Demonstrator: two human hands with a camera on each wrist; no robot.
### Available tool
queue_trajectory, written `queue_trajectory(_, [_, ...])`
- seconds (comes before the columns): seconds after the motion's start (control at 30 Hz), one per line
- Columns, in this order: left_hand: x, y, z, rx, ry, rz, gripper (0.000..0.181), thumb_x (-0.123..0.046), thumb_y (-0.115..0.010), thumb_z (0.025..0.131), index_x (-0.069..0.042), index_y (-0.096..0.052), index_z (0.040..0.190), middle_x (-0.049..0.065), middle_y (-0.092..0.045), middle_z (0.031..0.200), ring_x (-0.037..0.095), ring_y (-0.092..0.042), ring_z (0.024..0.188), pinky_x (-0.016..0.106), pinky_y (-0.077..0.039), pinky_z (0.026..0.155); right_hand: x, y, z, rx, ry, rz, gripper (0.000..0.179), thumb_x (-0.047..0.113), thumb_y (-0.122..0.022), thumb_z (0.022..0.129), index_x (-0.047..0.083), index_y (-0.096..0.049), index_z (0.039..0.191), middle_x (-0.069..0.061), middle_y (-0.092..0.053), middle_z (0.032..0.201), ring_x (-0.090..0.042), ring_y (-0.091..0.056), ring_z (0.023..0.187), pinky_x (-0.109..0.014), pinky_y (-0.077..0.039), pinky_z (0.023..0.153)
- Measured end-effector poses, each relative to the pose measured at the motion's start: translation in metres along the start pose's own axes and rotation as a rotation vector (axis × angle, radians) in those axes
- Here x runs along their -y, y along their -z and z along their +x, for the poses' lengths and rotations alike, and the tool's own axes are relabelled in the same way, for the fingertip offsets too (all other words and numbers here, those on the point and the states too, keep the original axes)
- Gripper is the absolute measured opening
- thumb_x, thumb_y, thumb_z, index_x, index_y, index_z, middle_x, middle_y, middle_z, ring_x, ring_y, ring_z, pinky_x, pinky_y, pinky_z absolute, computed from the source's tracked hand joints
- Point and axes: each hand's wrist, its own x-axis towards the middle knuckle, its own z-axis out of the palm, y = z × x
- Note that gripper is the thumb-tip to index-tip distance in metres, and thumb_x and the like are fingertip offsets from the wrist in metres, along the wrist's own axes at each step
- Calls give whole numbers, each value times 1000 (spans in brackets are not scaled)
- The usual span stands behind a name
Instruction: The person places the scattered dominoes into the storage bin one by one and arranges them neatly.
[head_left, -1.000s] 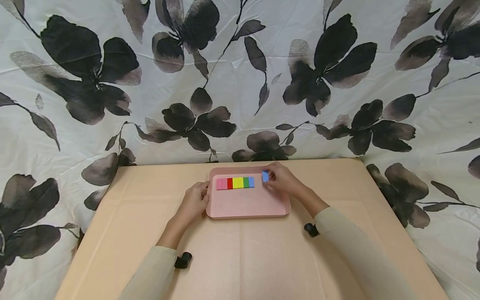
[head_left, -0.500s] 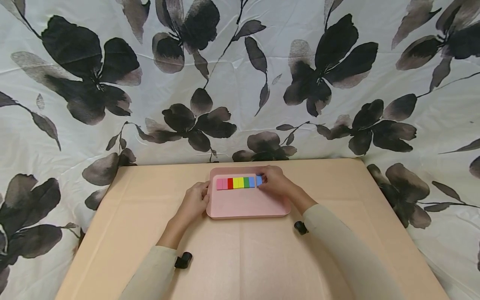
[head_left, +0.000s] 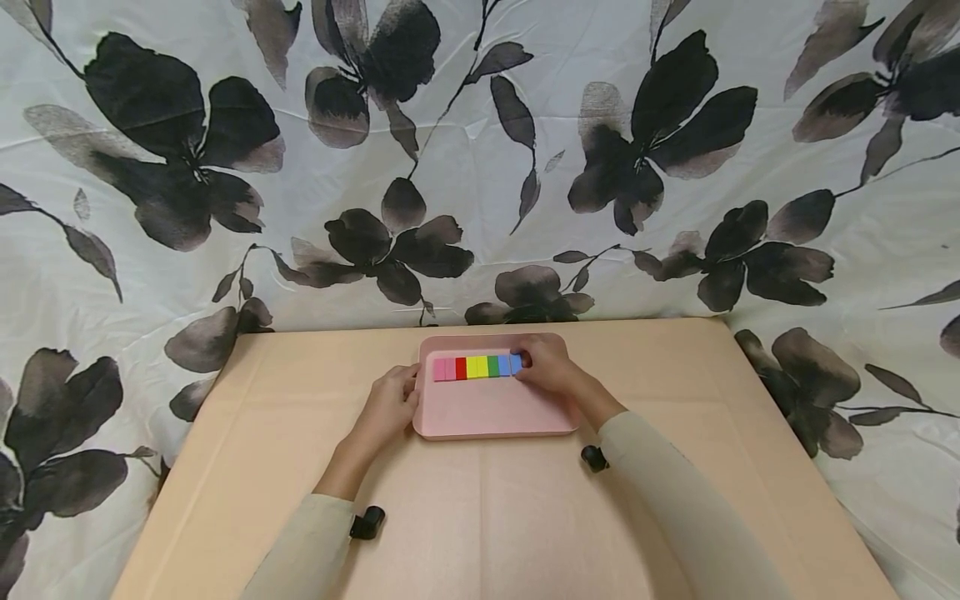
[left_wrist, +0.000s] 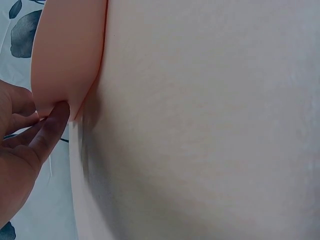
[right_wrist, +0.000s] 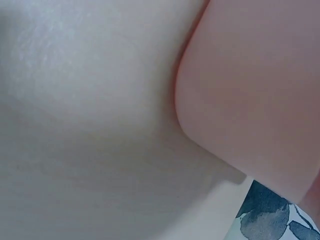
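A pink tray [head_left: 487, 413] lies near the table's far edge. Along its upper part runs a row of small square pieces: pink [head_left: 445, 369], red [head_left: 461, 368], yellow [head_left: 476, 367], green [head_left: 492, 367] and blue [head_left: 504, 365]. My right hand [head_left: 551, 367] pinches a second blue square [head_left: 516, 364] at the row's right end, against or very close to its neighbour; the fingers partly cover it. With thumb and fingers, my left hand [left_wrist: 22, 150] grips the tray's left edge. Only the tray's outer side [right_wrist: 250, 90] shows in the right wrist view; the right fingertips are out of sight there.
Beneath the tray is a table [head_left: 480, 517] with a smooth beige cover. Behind it hangs a white cloth [head_left: 480, 167] with dark flowers. A small black device [head_left: 367, 522] sits at the left wrist, another [head_left: 595, 457] at the right.
My right hand has moved left and slightly down with the blue square, bringing it from the tray's upper right to the row's end. The left hand has stayed on the tray's edge.
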Motion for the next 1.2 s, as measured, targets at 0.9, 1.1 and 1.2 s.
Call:
queue_trajectory(0.9, [-3,0,-4,1,4,8,47,1,-65,93,7,-59,140,20,-68,122,21,-62,86,29,-55,72,1,-6,-8,40,-67,129,47,13,-78,91,5,-63,135,-9,-53,108,-24,-47,111,-35,-43,89])
queue_trajectory(1.1, [-4,-1,-6,11,6,2,48,0,-66,94,5,-59,141,19,-67,125,22,-63,89,30,-56,75,-2,-8,-12,41,-80,140,50,14,-79,91,6,-62,137,-9,-52,111,-24,-48,111,-33,-45,89])
queue_trajectory(1.2, [-4,-1,-5,13,5,-1,48,0,-65,94,5,-59,141,19,-67,126,23,-63,90,31,-56,76,-1,-5,-13,41,-70,145,50,13,-79,90,5,-61,136,-8,-53,104,-24,-48,108,-32,-44,87])
